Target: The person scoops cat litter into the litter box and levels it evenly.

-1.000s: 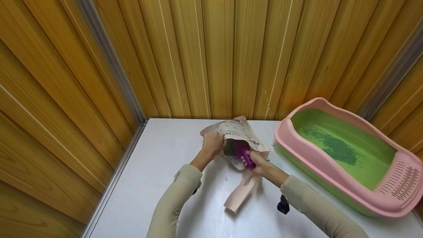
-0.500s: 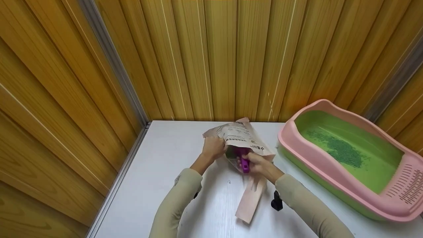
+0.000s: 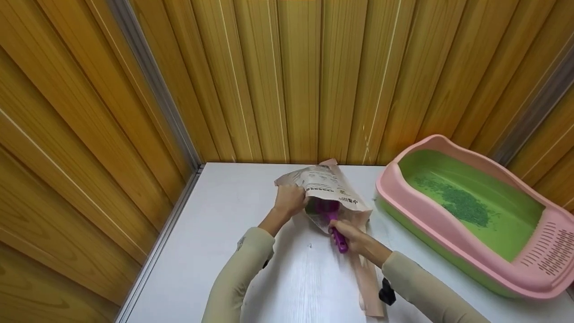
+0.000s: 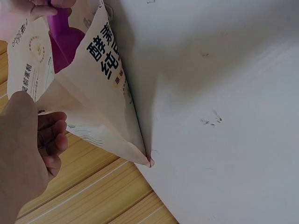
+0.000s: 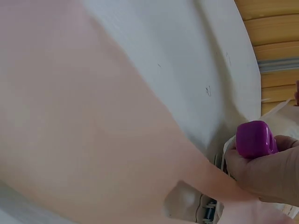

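Scoop (image 3: 341,245) slid lower in frame since earlier, head inside bag (image 3: 323,181), centre. Right hand (image 3: 352,234) grips scoop; left hand (image 3: 290,198) holds bag's left edge. Likely scooping step; next move calls for level withdrawal.

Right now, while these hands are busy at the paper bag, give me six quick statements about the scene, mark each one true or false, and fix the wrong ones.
1. The right hand grips a purple scoop. True.
2. The left hand holds the paper bag at its open edge. True.
3. The purple scoop's head is completely outside the paper bag. False: it is inside the bag's mouth.
4. Green granules lie in the pink and green tray. True.
5. The pink and green tray stands left of the paper bag. False: it stands to the right.
6. Both hands are in the pink and green tray. False: both are at the paper bag.
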`<state>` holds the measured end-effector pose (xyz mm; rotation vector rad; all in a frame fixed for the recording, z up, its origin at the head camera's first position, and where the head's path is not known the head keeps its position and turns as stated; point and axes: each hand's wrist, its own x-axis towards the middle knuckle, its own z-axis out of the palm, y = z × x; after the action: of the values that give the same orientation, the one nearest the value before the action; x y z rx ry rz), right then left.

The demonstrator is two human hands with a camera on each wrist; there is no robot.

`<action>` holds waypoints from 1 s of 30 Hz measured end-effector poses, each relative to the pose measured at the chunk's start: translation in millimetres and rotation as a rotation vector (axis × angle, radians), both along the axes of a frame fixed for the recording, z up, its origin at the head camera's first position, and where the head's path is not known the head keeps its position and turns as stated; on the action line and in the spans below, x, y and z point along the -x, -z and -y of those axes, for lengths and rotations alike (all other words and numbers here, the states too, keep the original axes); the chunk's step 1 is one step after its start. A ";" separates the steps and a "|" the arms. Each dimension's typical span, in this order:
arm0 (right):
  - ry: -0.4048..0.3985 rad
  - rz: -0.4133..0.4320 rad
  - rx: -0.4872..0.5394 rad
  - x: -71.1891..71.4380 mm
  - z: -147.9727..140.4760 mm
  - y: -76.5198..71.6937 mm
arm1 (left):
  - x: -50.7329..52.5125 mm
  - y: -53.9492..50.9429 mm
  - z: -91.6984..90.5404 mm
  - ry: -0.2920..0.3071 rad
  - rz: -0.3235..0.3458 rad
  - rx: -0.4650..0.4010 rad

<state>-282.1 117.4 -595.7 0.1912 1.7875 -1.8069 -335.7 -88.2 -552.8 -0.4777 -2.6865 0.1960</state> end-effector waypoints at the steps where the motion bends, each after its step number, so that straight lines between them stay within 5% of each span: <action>1: -0.002 0.003 0.000 -5.2 -0.8 -0.8 | -0.1 -0.2 -0.2 0.001 0.002 0.002; 6: 0.017 0.029 -0.001 -28.5 -7.8 -5.8 | 0.5 -2.4 -0.8 -0.008 0.029 -0.002; 17: -0.025 -0.062 -0.148 -71.6 -25.5 -18.0 | 1.0 -6.4 -1.2 -0.021 0.057 0.014; 30: -0.061 -0.235 -0.206 -88.4 -73.6 -53.7 | 1.2 -8.3 -6.6 -0.030 0.100 -0.017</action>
<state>-193.7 191.0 -542.0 0.0031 2.1214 -1.6570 -336.9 -81.7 -544.5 -0.4539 -2.7921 0.1620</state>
